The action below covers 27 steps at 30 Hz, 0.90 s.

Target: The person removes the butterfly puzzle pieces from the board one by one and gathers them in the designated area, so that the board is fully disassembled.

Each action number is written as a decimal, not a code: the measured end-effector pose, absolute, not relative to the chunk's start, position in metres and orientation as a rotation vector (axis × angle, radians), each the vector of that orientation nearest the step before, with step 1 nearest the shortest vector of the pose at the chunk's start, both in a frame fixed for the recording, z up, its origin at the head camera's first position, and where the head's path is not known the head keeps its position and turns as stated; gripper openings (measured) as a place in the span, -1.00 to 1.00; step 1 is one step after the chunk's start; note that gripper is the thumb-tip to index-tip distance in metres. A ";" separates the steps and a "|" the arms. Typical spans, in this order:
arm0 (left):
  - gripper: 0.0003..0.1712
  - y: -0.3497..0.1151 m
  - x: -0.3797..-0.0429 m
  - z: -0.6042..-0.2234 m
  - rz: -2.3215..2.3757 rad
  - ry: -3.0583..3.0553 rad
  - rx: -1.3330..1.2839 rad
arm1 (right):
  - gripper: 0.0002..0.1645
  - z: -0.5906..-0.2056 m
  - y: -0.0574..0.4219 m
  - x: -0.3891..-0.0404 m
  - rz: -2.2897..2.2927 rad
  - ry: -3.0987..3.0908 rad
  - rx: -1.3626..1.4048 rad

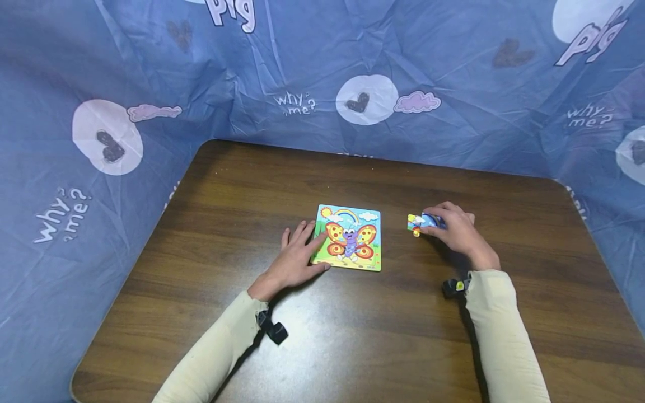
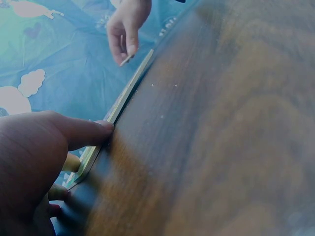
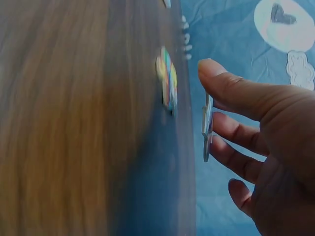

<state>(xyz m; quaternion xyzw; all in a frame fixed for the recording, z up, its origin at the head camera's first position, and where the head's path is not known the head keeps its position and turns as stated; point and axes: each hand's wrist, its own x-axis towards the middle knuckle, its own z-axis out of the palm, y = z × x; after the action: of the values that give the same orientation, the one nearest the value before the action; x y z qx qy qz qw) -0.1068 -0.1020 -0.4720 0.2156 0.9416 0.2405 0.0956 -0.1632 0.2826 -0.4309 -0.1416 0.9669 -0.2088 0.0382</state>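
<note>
A small picture piece (image 3: 207, 125) is pinched between the thumb and fingers of the right hand (image 1: 456, 226), held just above a wooden table (image 1: 201, 240). To the left of that grip, across a short stretch of wood, a butterfly board (image 1: 347, 238) is laid flat, its far side pierced by no line of the hand's reach. A loose piece (image 3: 170, 83) is seen below and left of the pinch, between grip and board. The held piece's visible length is set roughly sideways, toward the board. The board's left edge is touched by the nearer left hand (image 1: 294, 262), its fingers spread.

Much of the held piece's face is covered by the right fingers in the head view, and only its thin edge is shown from the right wrist. The loose piece is blurred there; whether the two overlap cannot be told from above.
</note>
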 end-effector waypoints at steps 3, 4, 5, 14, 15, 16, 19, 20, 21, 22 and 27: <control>-0.13 -0.102 -0.107 -0.472 0.714 2.795 0.639 | -0.45 -0.431 0.289 -0.162 -0.621 2.966 -0.416; -0.13 -0.102 -0.107 -0.472 0.714 2.795 0.639 | -0.45 -0.431 0.292 -0.162 -0.612 2.963 -0.410; -0.13 -0.102 -0.107 -0.472 0.715 2.795 0.639 | -0.45 -0.431 0.294 -0.162 -0.602 2.962 -0.402; -0.12 -0.102 -0.107 -0.473 0.696 2.787 0.633 | -0.43 -0.436 0.306 -0.162 -0.577 2.931 -0.359; -0.12 -0.102 -0.107 -0.473 0.697 2.787 0.631 | -0.43 -0.437 0.307 -0.162 -0.577 2.931 -0.357; -0.12 -0.102 -0.107 -0.473 0.699 2.787 0.630 | -0.43 -0.438 0.308 -0.163 -0.572 2.930 -0.356; -0.12 -0.102 -0.106 -0.473 0.699 2.786 0.628 | -0.43 -0.439 0.309 -0.163 -0.555 2.923 -0.348; -0.12 -0.102 -0.107 -0.474 0.700 2.786 0.626 | -0.43 -0.439 0.309 -0.163 -0.548 2.922 -0.345; -0.12 -0.102 -0.107 -0.474 0.701 2.786 0.624 | -0.43 -0.439 0.309 -0.164 -0.543 2.921 -0.340; -0.12 -0.102 -0.107 -0.474 0.702 2.787 0.624 | -0.43 -0.439 0.309 -0.164 -0.540 2.919 -0.335; -0.12 -0.101 -0.107 -0.473 0.701 2.791 0.621 | -0.43 -0.442 0.309 -0.165 -0.525 2.916 -0.321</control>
<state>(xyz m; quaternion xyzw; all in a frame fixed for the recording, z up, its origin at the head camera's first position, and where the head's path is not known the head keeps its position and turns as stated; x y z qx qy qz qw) -0.1067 -0.1015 -0.4729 0.2100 0.9435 0.2368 0.0985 -0.1648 0.3086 -0.4419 -0.1075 0.9753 -0.1756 0.0804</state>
